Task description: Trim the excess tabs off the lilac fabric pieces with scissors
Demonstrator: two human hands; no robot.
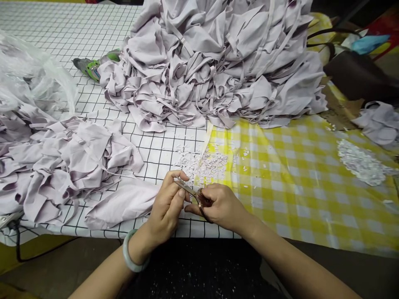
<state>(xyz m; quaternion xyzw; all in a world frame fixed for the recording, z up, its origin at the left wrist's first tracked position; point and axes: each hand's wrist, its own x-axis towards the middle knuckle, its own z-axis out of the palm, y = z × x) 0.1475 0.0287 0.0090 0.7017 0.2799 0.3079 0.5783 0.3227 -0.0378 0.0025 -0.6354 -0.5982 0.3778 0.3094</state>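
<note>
My right hand point(222, 205) is closed round the handles of a pair of scissors point(190, 191), whose blades point up and left. The blade tips lie at the fingertips of my left hand point(168, 203), which is bent in a pinch. From under that hand a pale lilac garment point(123, 203) stretches left across the table; the bit between the fingers is mostly hidden. Just beyond both hands, small fabric snippets point(208, 164) are scattered. A heap of similar pale lilac garments point(77, 153) lies at the left, and a larger pile point(218, 62) rises at the back.
White grid cloth point(102, 25) covers the left of the table, yellow checked cloth point(289, 166) the right. Clear plastic point(34, 74) lies far left. More clippings point(361, 162) and a crumpled lilac cloth point(380, 122) are on the right. A dark cable point(18, 245) hangs at lower left.
</note>
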